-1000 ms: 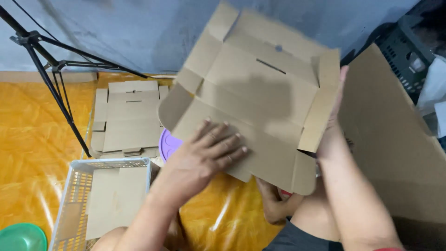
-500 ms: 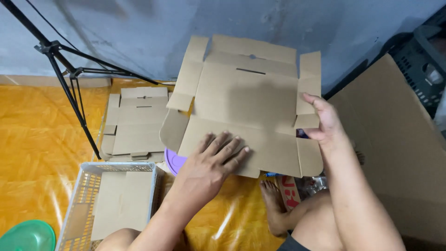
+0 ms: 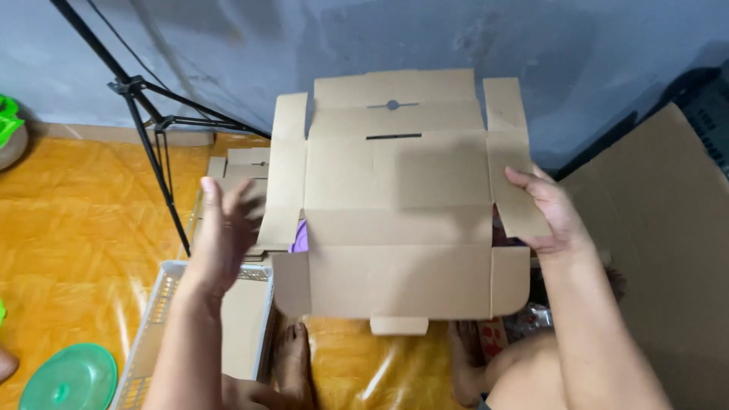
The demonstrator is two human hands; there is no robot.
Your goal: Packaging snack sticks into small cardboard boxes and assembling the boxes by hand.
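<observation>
Box blank (image 3: 399,220) is held flat and unfolded in front of the wall, above the orange floor (image 3: 83,228), its side flaps spread out. Right hand (image 3: 550,212) grips the right flap: thumb on the near face, fingers (image 3: 531,182) wrapped round the flap edge, clamped on the cardboard. Left hand (image 3: 224,228) is off the blank, just beside its left flap, palm open, fingers (image 3: 243,201) spread apart and blurred, holding nothing; can't tell if the fingertips touch the flap edge. So the blank is carried by the right hand alone. Below the left hand: white basket (image 3: 152,326) on the floor with flat cardboard lying in it. Beyond it, a stack of flat blanks (image 3: 243,163) on the floor near the wall. A purple thing (image 3: 301,237) shows in the gap behind the left flap, mostly hidden. Tripod (image 3: 152,144) stands at the left by the wall. Green lid (image 3: 70,377) sits at the bottom-left corner of the floor. Large cardboard sheet (image 3: 668,250) leans at the right. Bare feet (image 3: 292,357) are visible under the blank.
</observation>
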